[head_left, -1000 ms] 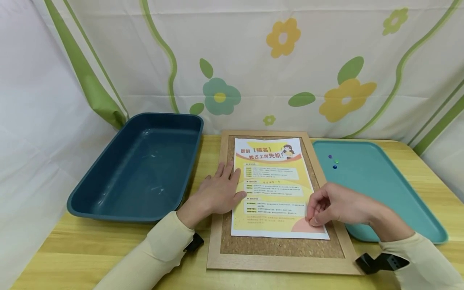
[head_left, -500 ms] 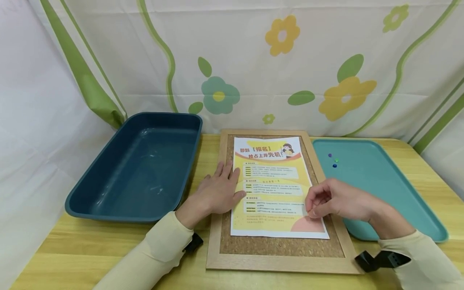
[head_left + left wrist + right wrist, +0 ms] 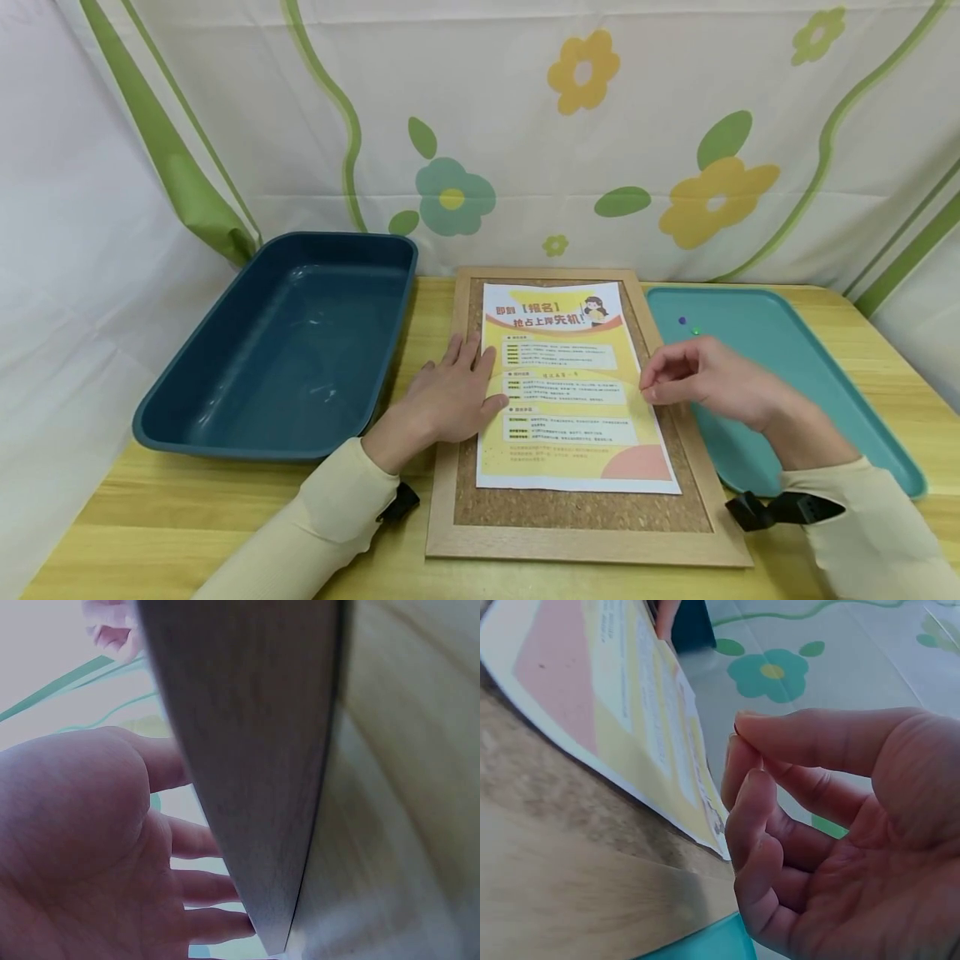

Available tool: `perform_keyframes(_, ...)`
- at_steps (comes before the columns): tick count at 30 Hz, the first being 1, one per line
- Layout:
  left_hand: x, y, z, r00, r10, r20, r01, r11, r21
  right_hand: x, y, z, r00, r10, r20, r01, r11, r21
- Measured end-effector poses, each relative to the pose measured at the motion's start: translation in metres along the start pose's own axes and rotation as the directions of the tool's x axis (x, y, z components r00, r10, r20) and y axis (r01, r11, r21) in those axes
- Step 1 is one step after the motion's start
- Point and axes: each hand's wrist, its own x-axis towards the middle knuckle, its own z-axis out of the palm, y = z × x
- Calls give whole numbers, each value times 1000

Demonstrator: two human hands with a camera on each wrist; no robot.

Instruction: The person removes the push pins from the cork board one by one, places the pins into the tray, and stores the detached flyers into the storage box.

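A printed poster (image 3: pixel 558 433) lies on a wood-framed corkboard (image 3: pixel 585 512). My left hand (image 3: pixel 453 404) rests with fingers spread over the board's left frame and the poster's left edge. In the left wrist view, these fingers reach past the side of the frame (image 3: pixel 247 765). My right hand (image 3: pixel 708 387) is raised over the board's right side, apart from the poster. Thumb and forefinger pinch a tiny thumbtack (image 3: pixel 736 729), of which only a dark red sliver shows. A small dark dot (image 3: pixel 541 666) marks the poster's pink corner.
A deep dark-blue basin (image 3: pixel 277 367) stands left of the board. To the right lies a shallow teal tray (image 3: pixel 787 367) with a purple thumbtack (image 3: pixel 682 320) and a green thumbtack (image 3: pixel 696 332). Behind the wooden table (image 3: pixel 187 517) hangs a flowered curtain (image 3: pixel 525 125).
My right hand has left the poster's lower right corner and moved up and slightly right, now covering the blue thumbtack in the tray. The left hand stays in place.
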Motion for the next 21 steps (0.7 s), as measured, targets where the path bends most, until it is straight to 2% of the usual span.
perform_keyframes(9,1,0,0,1000,-8,7,8,1000,7,3,-1,-16,991,13,-131,-23,997,-73)
perform_keyframes(21,1,0,0,1000,-12,6,12,1000,6,7,7,-33,969,101,-226,-118,991,-60)
